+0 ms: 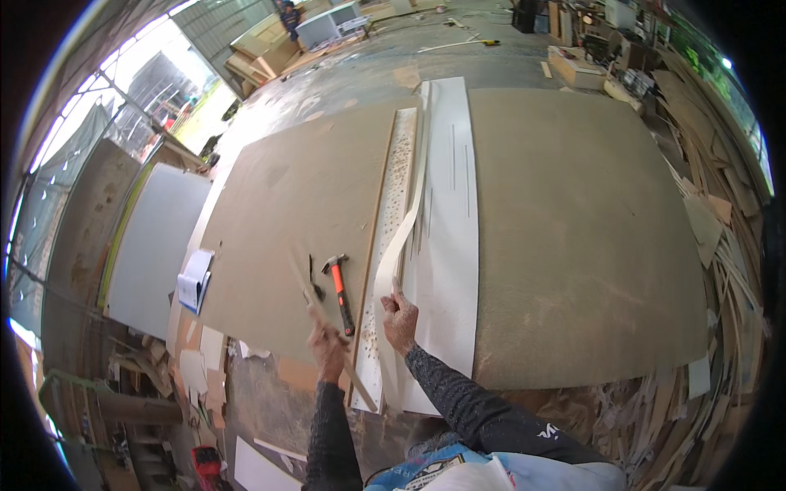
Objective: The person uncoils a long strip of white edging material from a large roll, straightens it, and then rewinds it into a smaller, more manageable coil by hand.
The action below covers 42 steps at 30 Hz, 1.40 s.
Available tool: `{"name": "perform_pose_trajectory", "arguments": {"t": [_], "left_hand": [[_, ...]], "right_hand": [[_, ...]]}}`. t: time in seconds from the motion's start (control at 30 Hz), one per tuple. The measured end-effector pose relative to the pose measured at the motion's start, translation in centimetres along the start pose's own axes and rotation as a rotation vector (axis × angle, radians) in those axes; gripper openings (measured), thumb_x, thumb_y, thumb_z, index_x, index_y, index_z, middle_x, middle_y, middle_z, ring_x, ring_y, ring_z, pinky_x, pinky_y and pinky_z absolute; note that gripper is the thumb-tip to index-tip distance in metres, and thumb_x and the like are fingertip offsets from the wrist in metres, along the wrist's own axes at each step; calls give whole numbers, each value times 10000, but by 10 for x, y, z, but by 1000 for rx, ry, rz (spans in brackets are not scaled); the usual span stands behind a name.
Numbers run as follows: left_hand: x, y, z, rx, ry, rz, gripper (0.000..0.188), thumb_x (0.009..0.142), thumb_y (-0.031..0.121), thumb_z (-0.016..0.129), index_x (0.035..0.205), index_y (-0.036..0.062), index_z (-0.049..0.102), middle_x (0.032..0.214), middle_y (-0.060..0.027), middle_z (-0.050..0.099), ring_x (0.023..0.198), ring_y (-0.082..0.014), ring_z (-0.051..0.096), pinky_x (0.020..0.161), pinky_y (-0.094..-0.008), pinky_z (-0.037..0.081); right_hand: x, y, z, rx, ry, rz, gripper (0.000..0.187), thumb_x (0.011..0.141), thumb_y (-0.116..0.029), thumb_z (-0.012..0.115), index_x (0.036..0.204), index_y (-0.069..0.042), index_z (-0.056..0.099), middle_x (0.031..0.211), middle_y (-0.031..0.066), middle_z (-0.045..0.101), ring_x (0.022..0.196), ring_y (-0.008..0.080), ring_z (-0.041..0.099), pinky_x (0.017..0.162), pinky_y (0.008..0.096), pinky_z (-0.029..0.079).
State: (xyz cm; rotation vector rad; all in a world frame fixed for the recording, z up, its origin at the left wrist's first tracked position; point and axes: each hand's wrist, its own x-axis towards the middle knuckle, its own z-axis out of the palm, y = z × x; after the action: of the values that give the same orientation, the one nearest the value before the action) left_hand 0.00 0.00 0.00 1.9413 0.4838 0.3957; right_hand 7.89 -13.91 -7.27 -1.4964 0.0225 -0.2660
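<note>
Pale flexible strip [396,250] runs lengthwise over the middle of a broad brown work surface [589,229], its nearer part raised in a curve toward the person. Across that surface lies a long white panel [449,245] marked with several dark lines, and along its left side a narrower board [399,164] speckled with brown dots. Slanting past the speckled board's near end is a thin wooden stick [360,388], partly blurred. Next in size, a hammer [338,282] with an orange and black handle lies left of the speckled board; an open notebook [195,274] sits at the surface's left edge. The left hand [329,344] has its fingers curled round the stick; the right hand [400,323] pinches the strip, fingers bent and tips together.
</note>
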Motion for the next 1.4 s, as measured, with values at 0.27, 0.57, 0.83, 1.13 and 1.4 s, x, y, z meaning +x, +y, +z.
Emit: {"name": "perform_pose_trajectory", "arguments": {"t": [0.27, 0.57, 0.83, 1.13, 1.4], "left_hand": [[-186, -74, -102, -167, 496, -170, 559, 999, 138, 455, 1511, 0, 278, 762, -66, 540, 526, -157, 583, 435, -288, 501], [-350, -167, -122, -170, 880, -518, 504, 1003, 101, 383, 1492, 31, 281, 794, -99, 532, 515, -211, 595, 436, -329, 511], [-470, -255, -131, -337, 1105, -850, 528, 1004, 111, 357, 1500, 24, 199, 821, -140, 526, 525, -251, 587, 471, -368, 526], [-683, -301, -167, -531, 1541, -882, 484, 967, 157, 444, 1405, 26, 284, 836, -167, 551, 545, -267, 556, 481, -394, 506], [-816, -325, -125, -741, 1856, -1376, 348, 924, 95, 468, 1198, -115, 427, 850, -203, 595, 604, -296, 632, 495, -389, 551]], "right_hand": [[-9, -93, 0, 181, -154, -121, 562, 945, -89, 620, 1474, -93, 430, 705, 54, 528, 655, 109, 499, 675, 260, 470], [-15, -119, 59, 447, -409, 42, 463, 946, -43, 590, 1403, -47, 509, 836, -30, 585, 751, 49, 499, 666, 230, 456], [-109, -100, 123, 654, -794, 280, 370, 947, -47, 609, 1313, -2, 590, 951, 21, 685, 798, 59, 583, 739, 226, 492], [-173, 52, 169, -732, -749, -106, 149, 801, -137, 618, 819, 11, 607, 679, 170, 606, 585, 212, 605, 552, 385, 494], [-222, 13, 8, -66, -848, 206, 313, 888, -99, 650, 1135, 94, 648, 900, 92, 714, 725, 129, 666, 649, 253, 530]]}}
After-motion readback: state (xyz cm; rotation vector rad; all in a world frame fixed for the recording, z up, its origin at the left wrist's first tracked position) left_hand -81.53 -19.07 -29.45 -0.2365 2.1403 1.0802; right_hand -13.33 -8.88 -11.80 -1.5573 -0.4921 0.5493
